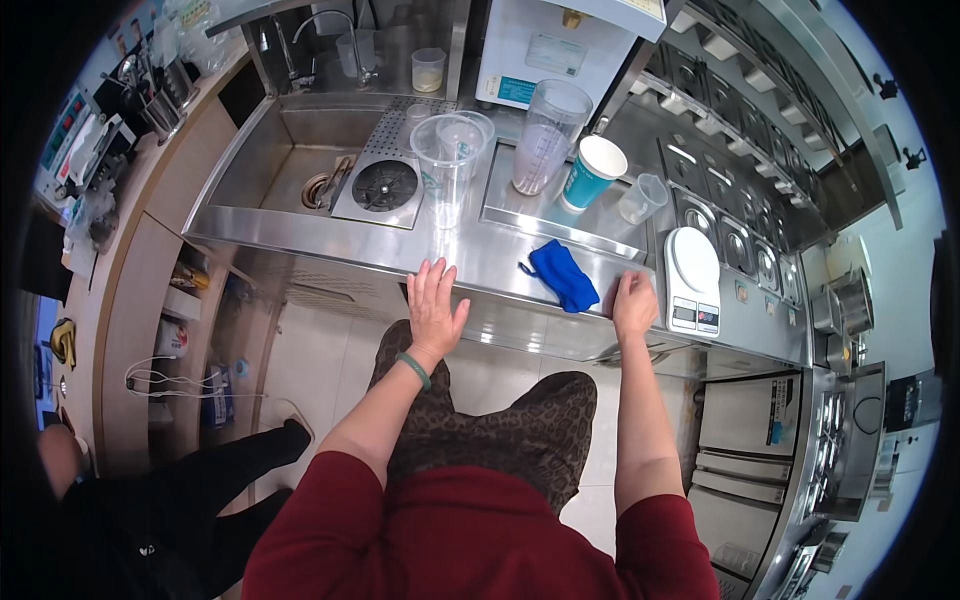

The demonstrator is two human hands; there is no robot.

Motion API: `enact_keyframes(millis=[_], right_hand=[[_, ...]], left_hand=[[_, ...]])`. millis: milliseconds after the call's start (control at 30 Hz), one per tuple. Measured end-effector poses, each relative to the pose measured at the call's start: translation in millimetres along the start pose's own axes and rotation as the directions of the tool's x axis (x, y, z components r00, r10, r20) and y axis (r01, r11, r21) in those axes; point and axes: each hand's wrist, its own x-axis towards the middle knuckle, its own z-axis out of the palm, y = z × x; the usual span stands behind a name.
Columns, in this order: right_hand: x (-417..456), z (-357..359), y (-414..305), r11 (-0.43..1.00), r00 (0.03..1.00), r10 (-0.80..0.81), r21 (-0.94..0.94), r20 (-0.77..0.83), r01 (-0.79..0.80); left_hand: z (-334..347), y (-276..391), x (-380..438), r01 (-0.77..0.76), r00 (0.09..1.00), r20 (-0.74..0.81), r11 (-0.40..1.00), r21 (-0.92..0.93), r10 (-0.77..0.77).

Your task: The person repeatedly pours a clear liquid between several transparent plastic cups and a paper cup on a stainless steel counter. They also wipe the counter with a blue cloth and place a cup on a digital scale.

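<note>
My left hand [435, 311] is spread at the front edge of the steel counter [322, 234], palm down and with nothing in it. Just beyond its fingertips stand clear plastic cups [448, 180]. My right hand [634, 304] is curled at the same edge, with no object visible in it. It lies between a crumpled blue cloth [564, 276] and a white digital kitchen scale [693, 277]. Behind the cloth, a recessed steel tray [499, 202] carries a measuring jug [551, 139] with a pale purplish tint, a teal-and-white paper cup [592, 176] and a small clear measuring cup [643, 199].
At the left is a sink [262, 157] with a tap [352, 45], beside a round cup rinser [385, 186]. Lidded steel containers [739, 240] line the right. A white dispenser [559, 52] stands behind the jug. Another person's dark-trousered leg [247, 457] extends at lower left.
</note>
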Motion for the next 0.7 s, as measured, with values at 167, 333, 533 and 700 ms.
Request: enact_keyframes(millis=[167, 333, 533, 700], right_hand=[[0.4, 6.8, 7.7, 0.999, 0.999, 0.004, 0.038, -0.046, -0.002], [-0.8, 6.2, 6.8, 0.998, 0.999, 0.013, 0.059, -0.049, -0.01], [-0.1, 7.3, 6.1, 0.998, 0.998, 0.005, 0.056, -0.061, -0.002], [0.0, 11.0, 11.7, 0.998, 0.998, 0.011, 0.066, -0.06, -0.008]], left_hand=[[-2.8, 17.9, 12.2, 0.042, 0.998, -0.042, 0.998, -0.049, -0.044], [-6.8, 41.4, 44.1, -0.018, 0.989, -0.146, 0.984, -0.178, -0.008], [2.9, 48.6, 78.1, -0.026, 0.994, -0.11, 0.978, -0.207, 0.003], [10.0, 49.1, 94.0, 0.077, 0.994, 0.091, 0.983, -0.167, -0.063]])
